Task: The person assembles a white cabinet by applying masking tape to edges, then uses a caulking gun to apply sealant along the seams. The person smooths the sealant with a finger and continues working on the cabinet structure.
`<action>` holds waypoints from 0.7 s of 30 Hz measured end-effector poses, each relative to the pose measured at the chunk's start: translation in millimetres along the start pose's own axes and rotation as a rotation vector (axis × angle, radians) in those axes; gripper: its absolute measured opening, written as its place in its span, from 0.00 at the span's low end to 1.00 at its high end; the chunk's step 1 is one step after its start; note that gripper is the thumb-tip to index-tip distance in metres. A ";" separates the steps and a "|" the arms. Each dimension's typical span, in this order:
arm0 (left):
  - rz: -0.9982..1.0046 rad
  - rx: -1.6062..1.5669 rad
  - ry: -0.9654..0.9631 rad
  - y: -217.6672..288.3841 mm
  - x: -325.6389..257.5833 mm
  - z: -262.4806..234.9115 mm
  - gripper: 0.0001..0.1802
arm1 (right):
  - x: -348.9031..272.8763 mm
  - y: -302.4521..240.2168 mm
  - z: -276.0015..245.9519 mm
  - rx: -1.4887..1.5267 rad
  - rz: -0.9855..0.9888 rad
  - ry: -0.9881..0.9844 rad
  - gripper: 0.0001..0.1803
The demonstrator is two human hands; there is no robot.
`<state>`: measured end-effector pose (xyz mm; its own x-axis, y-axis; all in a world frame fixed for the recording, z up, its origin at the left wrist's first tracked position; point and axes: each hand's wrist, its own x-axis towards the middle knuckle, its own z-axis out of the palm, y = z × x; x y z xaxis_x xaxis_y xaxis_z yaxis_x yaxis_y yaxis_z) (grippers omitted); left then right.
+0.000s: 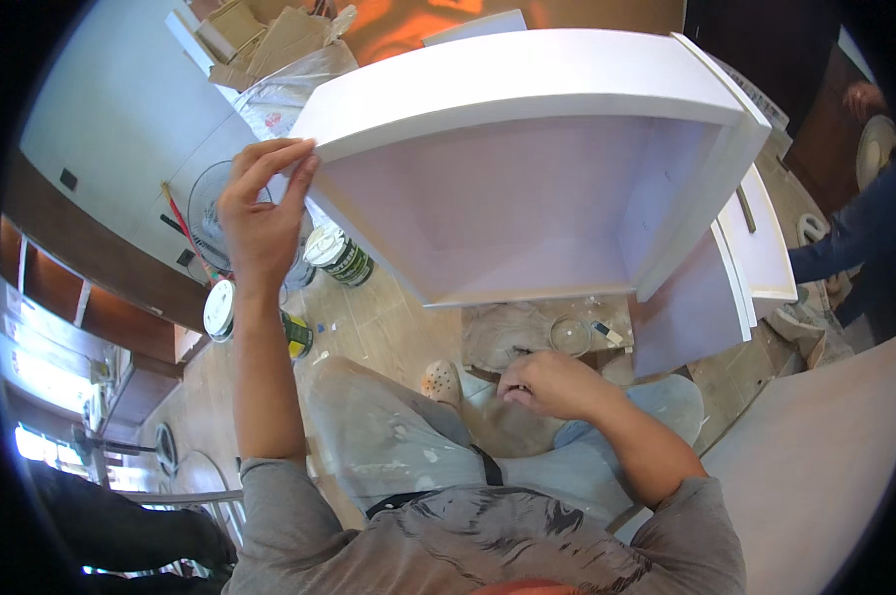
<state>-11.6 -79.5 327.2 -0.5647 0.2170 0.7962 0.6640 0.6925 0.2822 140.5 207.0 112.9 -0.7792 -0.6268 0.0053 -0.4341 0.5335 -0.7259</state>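
A white drawer (567, 198) stands tilted before me, its open inside facing me. My left hand (270, 188) is closed on its upper left corner, thumb and fingers pinching the edge. My right hand (557, 385) hovers low, just below the drawer's lower edge, curled into a fist over my lap. Whatever it may hold is hidden by the fingers. Right beyond it lies a dusty board (503, 332) with a round clear lid or dish (570, 335) and a small putty knife or blade with a pale end (607, 334).
Another white drawer (681, 307) stands at the right. Paint buckets (341, 256) and a wire fan (220, 213) are at the left on the tiled floor. Cardboard (275, 45) lies far left. A co-worker's blue sleeve (859, 223) shows at the right edge, beside a pale panel (815, 466).
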 end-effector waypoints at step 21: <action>0.119 0.286 -0.142 42.1 21.3 -1.0 0.11 | -22.0 -15.4 -29.6 0.053 -0.053 0.067 0.12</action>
<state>4.8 -46.4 356.6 -0.5677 0.3877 0.7262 0.5761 0.8173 0.0140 150.9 229.4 144.3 -0.7849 -0.6132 0.0891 -0.4523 0.4687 -0.7587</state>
